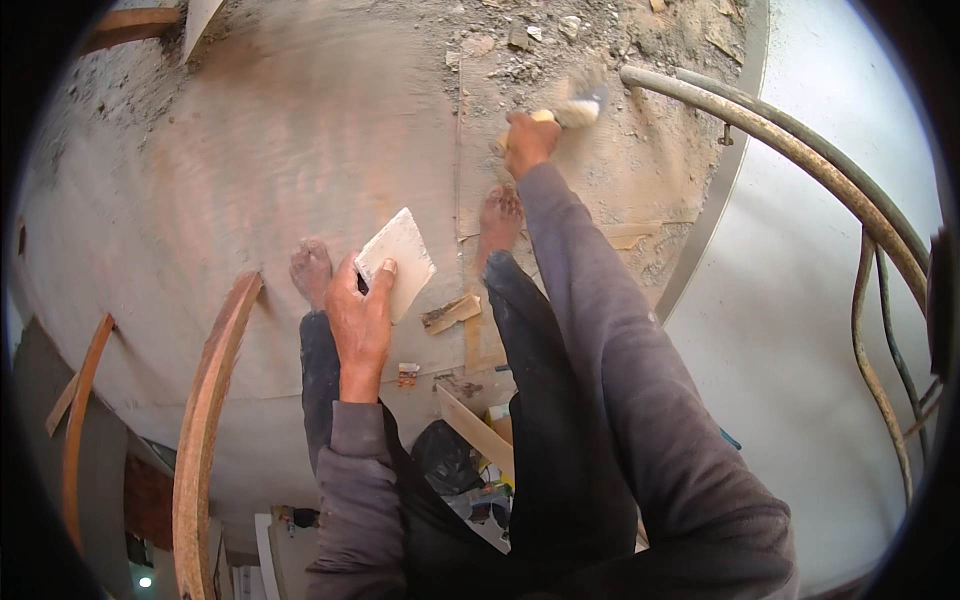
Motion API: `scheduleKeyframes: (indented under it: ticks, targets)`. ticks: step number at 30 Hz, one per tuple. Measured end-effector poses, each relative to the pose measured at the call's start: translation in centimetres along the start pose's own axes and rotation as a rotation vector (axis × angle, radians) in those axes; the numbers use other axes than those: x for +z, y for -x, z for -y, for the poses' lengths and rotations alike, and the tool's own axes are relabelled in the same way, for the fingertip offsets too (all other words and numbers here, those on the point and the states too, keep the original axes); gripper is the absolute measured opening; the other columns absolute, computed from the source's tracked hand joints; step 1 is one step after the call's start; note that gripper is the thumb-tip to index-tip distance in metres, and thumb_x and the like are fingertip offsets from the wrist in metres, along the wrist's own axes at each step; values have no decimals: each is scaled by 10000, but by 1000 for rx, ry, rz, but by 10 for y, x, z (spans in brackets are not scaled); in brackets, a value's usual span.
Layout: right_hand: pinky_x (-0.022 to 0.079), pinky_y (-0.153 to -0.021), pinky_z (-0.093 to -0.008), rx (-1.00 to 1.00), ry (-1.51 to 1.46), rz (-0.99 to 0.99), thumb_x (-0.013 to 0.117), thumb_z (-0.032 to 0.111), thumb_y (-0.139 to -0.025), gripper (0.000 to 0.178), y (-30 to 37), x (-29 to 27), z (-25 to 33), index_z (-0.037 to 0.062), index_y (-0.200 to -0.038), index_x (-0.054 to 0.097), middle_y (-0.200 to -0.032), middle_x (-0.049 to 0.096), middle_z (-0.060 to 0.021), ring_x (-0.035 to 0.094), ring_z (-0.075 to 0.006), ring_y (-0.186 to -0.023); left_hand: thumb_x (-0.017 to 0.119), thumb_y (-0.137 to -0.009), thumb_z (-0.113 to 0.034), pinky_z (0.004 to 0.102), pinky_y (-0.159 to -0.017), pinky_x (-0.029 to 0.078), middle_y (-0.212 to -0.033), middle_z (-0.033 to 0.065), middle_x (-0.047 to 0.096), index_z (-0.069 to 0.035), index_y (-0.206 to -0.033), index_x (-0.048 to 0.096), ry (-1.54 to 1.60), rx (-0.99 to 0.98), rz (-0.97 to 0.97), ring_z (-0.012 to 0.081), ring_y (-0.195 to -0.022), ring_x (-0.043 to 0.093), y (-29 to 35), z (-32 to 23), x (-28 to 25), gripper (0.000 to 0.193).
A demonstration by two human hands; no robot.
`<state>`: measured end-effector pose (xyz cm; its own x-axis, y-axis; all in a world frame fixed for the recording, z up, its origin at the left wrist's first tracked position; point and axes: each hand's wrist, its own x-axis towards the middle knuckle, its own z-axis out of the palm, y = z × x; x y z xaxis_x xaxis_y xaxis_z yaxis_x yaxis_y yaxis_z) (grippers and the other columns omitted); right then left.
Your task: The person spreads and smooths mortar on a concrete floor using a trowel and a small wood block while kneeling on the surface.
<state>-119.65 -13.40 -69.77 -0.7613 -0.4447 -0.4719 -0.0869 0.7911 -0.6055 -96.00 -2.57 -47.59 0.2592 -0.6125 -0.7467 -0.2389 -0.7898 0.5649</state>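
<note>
My left hand grips a flat, off-white square piece, tilted, with the thumb on top and the fingers underneath. Its edges look rough, and I cannot tell whether it is tile or board. Further forward and to the right, my right hand is closed round the pale yellow handle of a brush. The brush's far end is smeared by motion, low over the dusty board surface. Grit and rubble lie just beyond it. My bare feet stand on the dusty surface between the two hands.
Bent metal pipes curve along the right, beside a pale wall panel. Wooden posts rise at the left. A torn brown scrap lies near my feet. Below, a black plastic bag sits among clutter.
</note>
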Motion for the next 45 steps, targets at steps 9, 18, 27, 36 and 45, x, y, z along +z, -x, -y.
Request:
scheduleKeyframes:
  ticks: [9, 18, 27, 36, 45]
  targets:
    - [473, -523, -373, -94, 90, -108, 705, 50, -673, 329, -10, -90, -42, -35, -926, 513, -811, 587, -112, 573, -236, -598, 611, -829, -169, 302, -696, 433, -776, 103, 605, 58, -923, 586, -43, -4, -13, 150, -730, 529, -1, 4, -11, 247]
    - [482, -575, -406, -124, 383, -56, 706, 107, -713, 290, -82, -118, -54, -54, -873, 526, -803, 605, -180, 581, -281, -638, 598, -834, -189, 300, -717, 429, -789, 108, 607, 65, -941, 589, -104, 98, 34, 150, -734, 517, -4, -1, -3, 275]
    - [456, -657, -434, -436, 370, 311, 668, 189, -721, 320, 16, -96, 2, -4, -920, 508, -781, 607, -219, 594, -382, -716, 597, -811, -167, 307, -692, 432, -773, 100, 609, 65, -901, 577, -26, 33, 42, 148, -706, 514, -3, -2, -2, 250]
    - [478, -666, -481, -573, 1034, 672, 653, 323, -769, 304, 13, -179, -19, 76, -941, 607, -758, 639, -201, 628, -392, -767, 596, -808, -160, 309, -638, 416, -717, 112, 576, 71, -866, 561, 25, -19, 74, 141, -672, 491, -4, 13, -5, 240]
    - [508, -613, -426, -759, 1412, 687, 689, 268, -733, 186, -76, -143, 1, 153, -864, 625, -741, 655, -111, 645, -286, -695, 606, -812, -157, 316, -622, 413, -710, 112, 577, 68, -858, 565, 90, -6, 29, 144, -654, 489, -3, 5, 0, 233]
